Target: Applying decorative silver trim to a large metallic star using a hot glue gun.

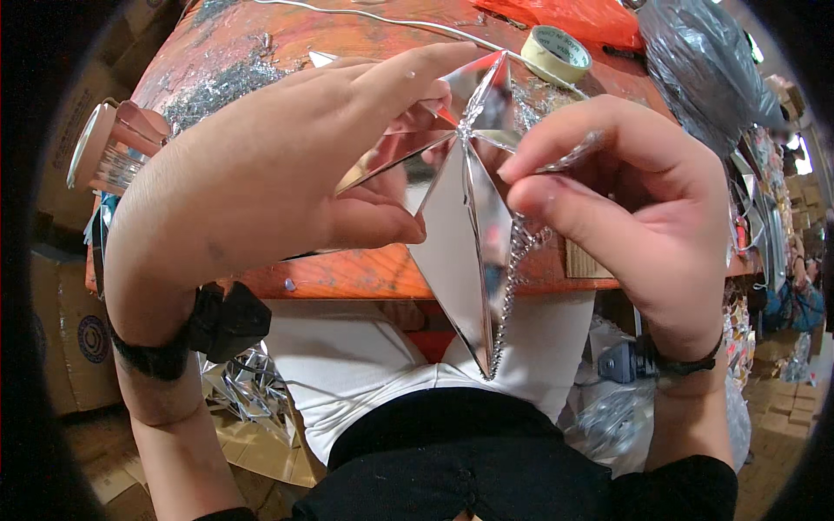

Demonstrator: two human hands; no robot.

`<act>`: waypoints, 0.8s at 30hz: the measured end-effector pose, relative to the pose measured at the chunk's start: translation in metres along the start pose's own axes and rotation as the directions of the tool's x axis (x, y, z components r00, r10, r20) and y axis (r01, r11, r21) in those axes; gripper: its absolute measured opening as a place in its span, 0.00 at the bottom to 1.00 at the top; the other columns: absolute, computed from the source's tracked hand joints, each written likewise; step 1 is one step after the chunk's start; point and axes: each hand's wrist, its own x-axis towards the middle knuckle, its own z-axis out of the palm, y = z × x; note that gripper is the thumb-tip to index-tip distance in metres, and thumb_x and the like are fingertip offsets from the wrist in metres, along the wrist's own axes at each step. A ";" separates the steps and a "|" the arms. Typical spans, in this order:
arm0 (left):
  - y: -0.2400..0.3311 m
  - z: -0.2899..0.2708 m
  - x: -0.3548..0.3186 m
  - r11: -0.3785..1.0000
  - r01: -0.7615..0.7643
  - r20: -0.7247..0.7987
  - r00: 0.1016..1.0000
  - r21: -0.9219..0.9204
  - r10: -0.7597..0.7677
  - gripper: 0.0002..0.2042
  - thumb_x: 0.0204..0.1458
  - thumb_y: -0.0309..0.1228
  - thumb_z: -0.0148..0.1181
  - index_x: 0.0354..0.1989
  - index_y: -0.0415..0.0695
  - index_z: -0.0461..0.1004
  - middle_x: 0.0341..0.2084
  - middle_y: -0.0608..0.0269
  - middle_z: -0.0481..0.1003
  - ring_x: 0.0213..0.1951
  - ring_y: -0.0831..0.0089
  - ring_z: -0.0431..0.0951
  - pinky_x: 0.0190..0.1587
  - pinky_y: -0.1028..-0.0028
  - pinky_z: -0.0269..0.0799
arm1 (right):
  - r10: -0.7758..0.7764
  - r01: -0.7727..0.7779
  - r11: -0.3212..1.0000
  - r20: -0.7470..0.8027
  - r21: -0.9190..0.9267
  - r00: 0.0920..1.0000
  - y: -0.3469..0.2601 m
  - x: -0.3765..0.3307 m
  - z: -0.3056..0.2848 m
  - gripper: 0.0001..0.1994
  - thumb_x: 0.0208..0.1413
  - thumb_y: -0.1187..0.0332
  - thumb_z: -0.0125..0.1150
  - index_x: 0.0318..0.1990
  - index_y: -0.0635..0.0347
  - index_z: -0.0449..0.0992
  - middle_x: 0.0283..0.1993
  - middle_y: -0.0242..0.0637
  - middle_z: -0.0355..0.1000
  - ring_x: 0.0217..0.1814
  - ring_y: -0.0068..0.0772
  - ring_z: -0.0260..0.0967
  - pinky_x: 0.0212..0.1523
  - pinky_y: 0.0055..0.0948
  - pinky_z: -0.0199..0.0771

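Observation:
A mirror-silver star ornament [460, 230] hangs over the table's near edge, its long lower point reaching down above my lap. My left hand [321, 148] grips it by its left arms, thumb on the front and fingers curled behind. A string of small silver beads [514, 260] runs along the lower right edge down to the tip. With thumb and forefinger pinched together beside the star's centre, my right hand [643, 191] holds the silver bead string, part of which shows above the forefinger and thumb. The star's far left arm is mostly hidden behind my left hand.
Silver tinsel scraps [230, 87] lie on the worn orange-red table [365, 276]. A tape roll [556, 54] and a white cord [382, 17] sit toward the back. A grey plastic bag [708, 65] is at the right, a pinkish tub [113, 148] at the left. More silver star pieces [248, 391] lie below.

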 end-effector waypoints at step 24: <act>0.004 0.006 -0.003 0.997 -0.015 -0.062 0.998 0.081 0.020 0.46 0.31 0.29 0.71 0.65 0.44 0.56 0.57 0.51 0.66 0.55 0.54 0.69 0.57 0.64 0.65 | -0.220 0.221 0.942 0.032 -0.252 0.975 0.027 0.026 -0.002 0.08 0.48 0.82 0.61 0.37 0.67 0.74 0.38 0.34 0.69 0.41 0.22 0.68 0.43 0.20 0.67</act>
